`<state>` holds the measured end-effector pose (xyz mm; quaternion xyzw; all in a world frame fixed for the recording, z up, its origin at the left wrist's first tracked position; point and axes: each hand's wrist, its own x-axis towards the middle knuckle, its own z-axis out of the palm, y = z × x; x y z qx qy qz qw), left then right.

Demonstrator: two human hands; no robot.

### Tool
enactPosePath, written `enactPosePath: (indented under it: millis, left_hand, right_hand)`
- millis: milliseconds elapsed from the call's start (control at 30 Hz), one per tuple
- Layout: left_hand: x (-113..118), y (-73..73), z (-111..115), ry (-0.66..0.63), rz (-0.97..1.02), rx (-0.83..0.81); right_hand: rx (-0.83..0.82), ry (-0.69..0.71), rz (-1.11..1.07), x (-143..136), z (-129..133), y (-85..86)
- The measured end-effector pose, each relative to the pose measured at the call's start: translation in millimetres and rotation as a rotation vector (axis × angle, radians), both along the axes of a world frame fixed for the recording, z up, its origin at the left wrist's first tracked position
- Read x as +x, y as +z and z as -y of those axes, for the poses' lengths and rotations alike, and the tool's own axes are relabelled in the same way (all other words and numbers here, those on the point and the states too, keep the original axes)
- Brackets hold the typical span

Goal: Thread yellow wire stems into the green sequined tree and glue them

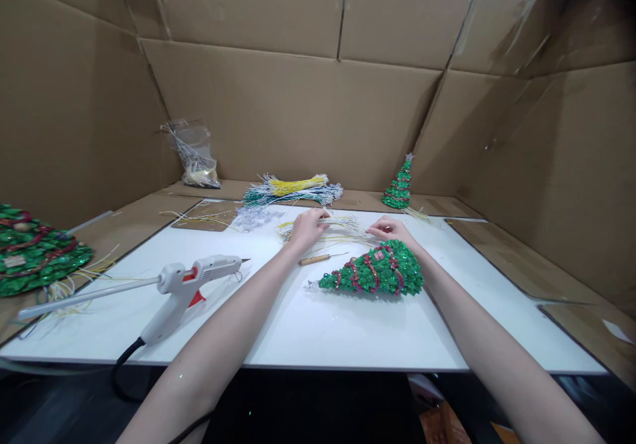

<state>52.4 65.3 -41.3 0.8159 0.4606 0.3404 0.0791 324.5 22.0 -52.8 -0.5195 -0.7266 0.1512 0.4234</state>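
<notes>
My left hand [309, 227] rests on a loose bunch of white and yellow wires [342, 224] in the middle of the white board [318, 334]. Its fingers are curled at the wires; what they grip is too small to tell. To the right of the wires, my right hand [390, 228] has its thumb and fingertips brought together near the wire ends. A green tinsel tree [375, 270] with red garland lies on its side between my forearms, its star tip pointing left. Just above that tip is an awl [314, 260] with a wooden handle.
A white glue gun [186, 285] with a cable lies at left. Beyond it is a larger tree [37, 252]. Wire bundles [293, 189], a plastic bag [195, 156] and a small upright tree [398, 184] stand or lie at the back, before cardboard walls [278, 109].
</notes>
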Motion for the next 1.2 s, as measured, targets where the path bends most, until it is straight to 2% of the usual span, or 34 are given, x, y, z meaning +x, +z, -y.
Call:
enactPosePath:
  millis: [367, 700, 1200]
  left_hand:
    - [1.6, -0.3, 0.3, -0.027, 0.017, 0.021]
    - [2.6, -2.4, 0.4, -0.045, 0.037, 0.030]
    - [0.3, -2.5, -1.6, -0.048, 0.047, 0.017]
  right_hand:
    - [-0.066, 0.030, -0.018, 0.9, -1.7, -0.7]
    - [-0.035, 0.001, -0.066, 3.6, 2.4, 4.3]
    - [-0.074, 0.094, -0.149, -1.0, 7.2, 8.8]
